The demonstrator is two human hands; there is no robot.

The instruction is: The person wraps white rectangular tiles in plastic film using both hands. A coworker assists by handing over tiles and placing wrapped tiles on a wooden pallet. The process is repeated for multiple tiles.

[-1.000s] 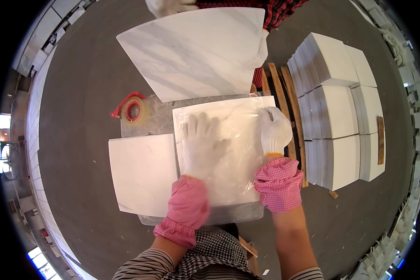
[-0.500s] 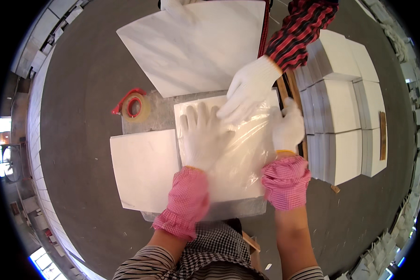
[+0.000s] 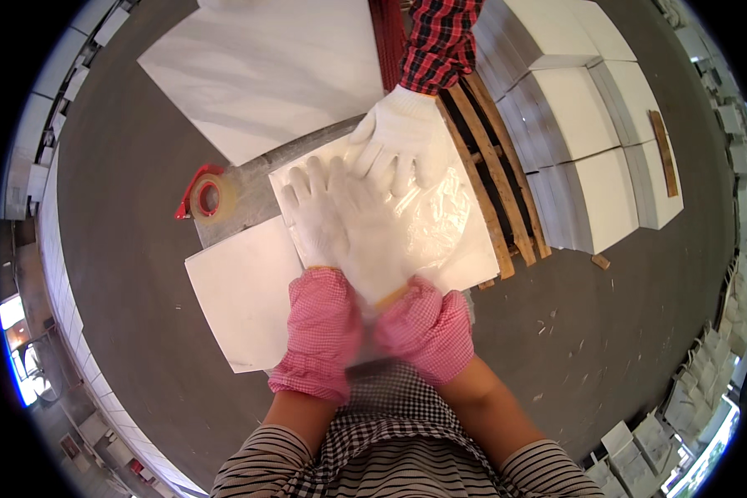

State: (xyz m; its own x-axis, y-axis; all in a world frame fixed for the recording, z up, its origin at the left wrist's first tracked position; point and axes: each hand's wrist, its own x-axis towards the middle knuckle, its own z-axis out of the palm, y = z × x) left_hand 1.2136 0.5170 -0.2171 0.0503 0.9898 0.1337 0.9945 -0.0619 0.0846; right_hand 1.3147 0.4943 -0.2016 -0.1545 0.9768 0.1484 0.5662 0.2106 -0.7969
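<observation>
A square white stack under shiny clear plastic film (image 3: 450, 236) lies in front of me. My left hand (image 3: 317, 220), in a white knit glove, rests flat on its left part with fingers stretched out. Close against it, my right hand (image 3: 369, 236), gloved the same way and slightly blurred, also presses flat on the film, fingers pointing away from me. Neither hand grasps anything. A co-worker's white-gloved hand (image 3: 407, 137) lies on the far side of the film, fingers spread toward my hands.
Left of the wrapped stack lies another white stack (image 3: 245, 299). Behind that is a red tape dispenser (image 3: 197, 189) on a grey surface (image 3: 253, 199). A large white sheet (image 3: 274, 75) stands at the far side. Wooden pallet slats (image 3: 494, 187) and tall white stacks (image 3: 593, 199) are at right.
My right hand has moved left from the wrapped stack's right edge to beside my left hand. The co-worker's fingers have spread on the film. The whole view has shifted.
</observation>
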